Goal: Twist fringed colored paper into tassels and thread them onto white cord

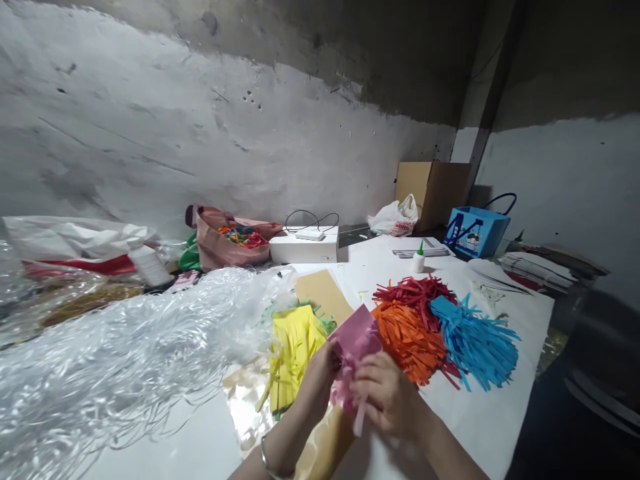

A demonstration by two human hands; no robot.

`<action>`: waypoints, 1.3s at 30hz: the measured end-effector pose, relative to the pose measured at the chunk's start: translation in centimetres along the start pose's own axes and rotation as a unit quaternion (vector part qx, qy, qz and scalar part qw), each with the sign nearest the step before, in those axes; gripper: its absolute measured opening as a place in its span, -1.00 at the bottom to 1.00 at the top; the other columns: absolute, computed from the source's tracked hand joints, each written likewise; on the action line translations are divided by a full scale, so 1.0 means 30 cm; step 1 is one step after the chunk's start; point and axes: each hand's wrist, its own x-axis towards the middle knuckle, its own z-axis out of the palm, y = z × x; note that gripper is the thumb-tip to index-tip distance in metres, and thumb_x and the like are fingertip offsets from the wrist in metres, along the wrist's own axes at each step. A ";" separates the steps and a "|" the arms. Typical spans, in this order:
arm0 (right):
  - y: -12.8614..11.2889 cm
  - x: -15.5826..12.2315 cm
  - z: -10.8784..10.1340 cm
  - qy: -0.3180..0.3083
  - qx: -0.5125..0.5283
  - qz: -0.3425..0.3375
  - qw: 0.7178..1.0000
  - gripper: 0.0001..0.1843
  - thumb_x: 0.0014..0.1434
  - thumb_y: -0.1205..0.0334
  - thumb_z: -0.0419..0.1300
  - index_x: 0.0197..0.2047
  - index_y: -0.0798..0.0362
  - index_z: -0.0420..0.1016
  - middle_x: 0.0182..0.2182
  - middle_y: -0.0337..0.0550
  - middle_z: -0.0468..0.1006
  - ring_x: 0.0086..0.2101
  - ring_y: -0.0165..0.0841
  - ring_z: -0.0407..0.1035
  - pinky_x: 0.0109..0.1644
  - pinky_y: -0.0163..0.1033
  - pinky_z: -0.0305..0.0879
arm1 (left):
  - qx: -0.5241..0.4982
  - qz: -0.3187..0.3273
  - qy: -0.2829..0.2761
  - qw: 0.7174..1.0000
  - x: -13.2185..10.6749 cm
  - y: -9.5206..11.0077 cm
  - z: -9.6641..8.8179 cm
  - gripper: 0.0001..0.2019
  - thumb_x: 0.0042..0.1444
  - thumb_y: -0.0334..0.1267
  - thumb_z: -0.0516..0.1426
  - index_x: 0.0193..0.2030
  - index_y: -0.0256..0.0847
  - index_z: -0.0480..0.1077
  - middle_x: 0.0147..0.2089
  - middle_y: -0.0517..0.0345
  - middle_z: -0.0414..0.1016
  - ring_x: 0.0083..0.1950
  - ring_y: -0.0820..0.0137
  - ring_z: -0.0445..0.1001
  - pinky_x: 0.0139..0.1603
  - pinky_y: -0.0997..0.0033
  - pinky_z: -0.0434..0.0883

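Pink fringed paper (356, 325) is held up between both hands, its flat uncut part toward the top and its cut strips hanging lower. My left hand (320, 373) grips its left side with bent fingers. At the strips, my right hand (387, 395) has its fingers closed on the pink paper, and one pale strip hangs below them. Beneath the hands lies a tan, partly shiny piece (327, 443); its shape is partly hidden. Yellow fringed paper (295, 343) lies just left of my left hand. Orange fringed paper (407, 340) sits right behind my right hand.
Red (415, 293) and blue fringed paper (477, 340) lie right. A white glue bottle (419, 261) with green tip stands behind. Clear plastic strands (140, 360) cover the left. Farther back are a pink bag (220, 247), a white box (305, 250) and a blue bag (473, 232).
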 end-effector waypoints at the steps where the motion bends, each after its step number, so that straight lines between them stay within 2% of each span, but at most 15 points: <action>1: -0.005 -0.047 -0.008 -0.055 0.015 0.025 0.998 -0.90 0.20 0.27 0.26 -0.24 -0.03 0.63 -0.32 -0.17 0.65 -0.18 -0.22 0.48 0.00 -0.10 0.34 | -0.006 -0.012 0.000 1.000 -0.006 0.000 -0.009 -0.57 0.08 0.17 0.15 -0.50 -0.18 0.41 -0.56 0.21 0.37 -0.52 0.38 0.33 -0.46 0.41 0.31; 3: -0.012 -0.138 -0.041 -0.140 0.058 0.066 0.986 -0.91 0.19 0.23 0.31 -0.36 -0.05 0.65 -0.43 -0.26 0.65 -0.34 -0.32 0.51 -0.19 -0.26 0.39 | -0.018 -0.035 -0.004 0.999 -0.021 -0.001 -0.024 -0.59 0.08 0.17 0.16 -0.45 -0.18 0.45 -0.50 0.18 0.42 -0.47 0.37 0.37 -0.40 0.40 0.33; 4: -0.013 -0.174 -0.064 -0.138 0.069 0.085 0.984 -0.87 0.23 0.25 0.28 -0.34 -0.06 0.65 -0.42 -0.28 0.66 -0.37 -0.36 0.52 -0.23 -0.31 0.40 | -0.025 -0.043 -0.008 0.999 -0.030 -0.003 -0.029 -0.59 0.08 0.16 0.17 -0.40 -0.19 0.48 -0.46 0.16 0.47 -0.43 0.36 0.39 -0.35 0.39 0.35; 5: -0.016 -0.198 -0.087 -0.087 0.056 0.100 0.990 -0.85 0.27 0.26 0.24 -0.30 -0.07 0.66 -0.36 -0.26 0.68 -0.34 -0.35 0.54 -0.22 -0.31 0.42 | -0.032 -0.051 -0.011 0.998 -0.039 -0.007 -0.031 -0.60 0.07 0.16 0.18 -0.35 -0.19 0.50 -0.41 0.14 0.51 -0.38 0.34 0.42 -0.29 0.37 0.37; 7: -0.024 -0.207 -0.124 0.112 -0.034 0.129 0.985 -0.80 0.33 0.27 0.16 -0.13 -0.06 0.64 -0.18 -0.15 0.67 -0.17 -0.26 0.55 -0.07 -0.20 0.45 | -0.045 -0.063 -0.016 0.997 -0.058 -0.021 -0.029 -0.57 0.05 0.17 0.20 -0.28 -0.21 0.53 -0.33 0.09 0.55 -0.30 0.30 0.45 -0.19 0.33 0.39; 9: -0.044 -0.169 -0.138 0.292 -0.143 0.130 0.937 -0.76 0.35 0.30 0.13 -0.01 -0.04 0.59 -0.01 -0.03 0.60 0.01 -0.15 0.47 0.09 -0.01 0.38 | -0.055 -0.070 -0.020 0.996 -0.077 -0.037 -0.021 -0.55 0.03 0.18 0.22 -0.27 -0.23 0.54 -0.30 0.06 0.57 -0.25 0.27 0.47 -0.13 0.30 0.40; 10: -0.058 -0.138 -0.134 0.334 -0.178 0.119 0.918 -0.74 0.34 0.33 0.13 0.02 -0.04 0.58 0.04 0.00 0.56 0.06 -0.12 0.43 0.14 0.05 0.34 | -0.059 -0.071 -0.025 0.995 -0.087 -0.044 -0.016 -0.55 0.04 0.18 0.22 -0.26 -0.24 0.54 -0.29 0.04 0.58 -0.23 0.25 0.47 -0.11 0.29 0.40; 12: -0.092 -0.070 -0.111 0.328 -0.201 0.088 0.919 -0.72 0.33 0.38 0.15 0.03 -0.05 0.56 0.08 0.01 0.52 0.11 -0.11 0.37 0.18 0.10 0.27 | -0.068 -0.068 -0.043 0.994 -0.105 -0.054 -0.008 -0.56 0.08 0.15 0.22 -0.23 -0.24 0.56 -0.24 0.02 0.61 -0.19 0.25 0.48 -0.09 0.30 0.40; 15: -0.134 0.009 -0.058 0.264 -0.188 0.065 0.944 -0.76 0.31 0.35 0.18 0.00 -0.05 0.55 0.10 -0.02 0.52 0.13 -0.09 0.33 0.19 0.13 0.18 | -0.084 -0.062 -0.064 0.992 -0.129 -0.059 -0.005 -0.59 0.12 0.12 0.22 -0.16 -0.21 0.58 -0.14 0.02 0.62 -0.13 0.25 0.49 -0.04 0.30 0.40; 18: -0.141 0.034 -0.014 0.198 -0.159 0.078 0.964 -0.83 0.27 0.32 0.21 -0.08 -0.05 0.55 0.16 -0.06 0.48 0.19 -0.05 0.26 0.25 0.19 0.04 | -0.098 -0.065 -0.070 0.991 -0.144 -0.064 -0.010 -0.58 0.14 0.11 0.20 -0.08 -0.19 0.57 -0.08 0.01 0.62 -0.01 0.20 0.48 0.06 0.26 0.39; 21: -0.119 0.021 0.012 0.192 -0.125 0.086 0.970 -0.84 0.26 0.39 0.19 -0.23 -0.05 0.55 0.12 -0.14 0.51 0.18 -0.08 0.26 0.28 0.18 -0.05 | -0.093 -0.068 -0.069 0.991 -0.148 -0.077 -0.020 -0.54 0.12 0.14 0.21 -0.07 -0.23 0.58 -0.12 -0.02 0.61 0.01 0.15 0.48 0.10 0.20 0.38; 28: -0.077 -0.007 0.027 0.202 -0.006 0.152 0.968 -0.84 0.34 0.33 0.15 -0.30 -0.03 0.47 -0.16 -0.16 0.60 -0.08 -0.20 0.42 0.06 -0.02 0.19 | -0.091 -0.070 -0.086 0.990 -0.143 -0.098 -0.032 -0.59 0.18 0.10 0.19 -0.12 -0.23 0.56 -0.18 0.03 0.58 -0.12 0.26 0.45 0.01 0.25 0.38; 32: -0.064 -0.013 0.044 0.207 0.002 0.162 0.965 -0.83 0.37 0.32 0.10 -0.29 -0.01 0.40 -0.25 -0.17 0.59 -0.19 -0.24 0.44 -0.01 -0.07 0.24 | -0.115 -0.080 -0.088 0.986 -0.146 -0.087 -0.027 -0.68 0.09 0.01 0.29 -0.16 -0.19 0.57 -0.20 0.11 0.56 -0.17 0.33 0.41 -0.06 0.35 0.37; 36: -0.043 -0.019 0.053 0.227 -0.046 0.103 0.967 -0.86 0.37 0.41 0.05 -0.13 0.01 0.39 -0.30 -0.13 0.58 -0.25 -0.25 0.41 -0.14 -0.16 0.30 | -0.129 -0.094 -0.070 0.985 -0.142 -0.086 -0.025 -0.72 0.03 -0.03 0.33 -0.26 -0.19 0.56 -0.29 0.16 0.53 -0.23 0.37 0.39 -0.12 0.39 0.36; 39: -0.031 -0.017 0.038 0.178 -0.074 0.024 0.981 -0.79 0.36 0.44 0.02 -0.13 0.01 0.43 -0.27 -0.11 0.57 -0.29 -0.26 0.39 -0.17 -0.16 0.29 | -0.133 -0.097 -0.050 0.985 -0.137 -0.092 -0.025 -0.70 -0.01 0.01 0.34 -0.33 -0.19 0.53 -0.33 0.19 0.49 -0.26 0.39 0.38 -0.15 0.41 0.36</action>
